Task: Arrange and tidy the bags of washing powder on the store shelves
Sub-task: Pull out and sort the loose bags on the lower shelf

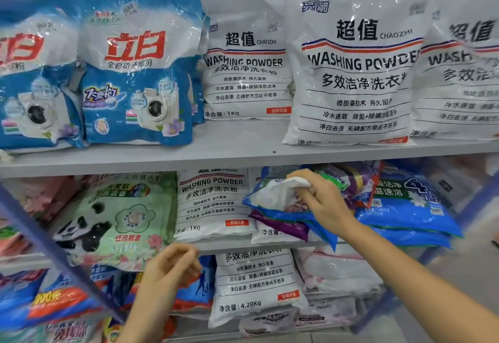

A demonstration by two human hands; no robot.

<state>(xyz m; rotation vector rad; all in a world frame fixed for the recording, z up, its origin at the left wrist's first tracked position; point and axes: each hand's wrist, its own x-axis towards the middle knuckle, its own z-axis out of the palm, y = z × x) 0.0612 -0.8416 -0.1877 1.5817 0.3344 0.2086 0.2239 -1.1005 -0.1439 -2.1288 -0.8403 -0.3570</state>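
Grey metal shelves (pixel 243 153) hold glossy, pillowy plastic bags (pixel 351 72). Right hand (pixel 326 202) pinches a crumpled blue-white bag (pixel 272 196); left hand (pixel 172 267), nearer, curls loosely, holding nothing.

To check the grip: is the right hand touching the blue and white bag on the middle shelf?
Touching. In the head view the right hand curls its fingers over the white end of the blue and white bag.

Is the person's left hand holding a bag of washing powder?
No, the left hand is loosely curled and empty; only the right hand grips a blue-and-white bag.
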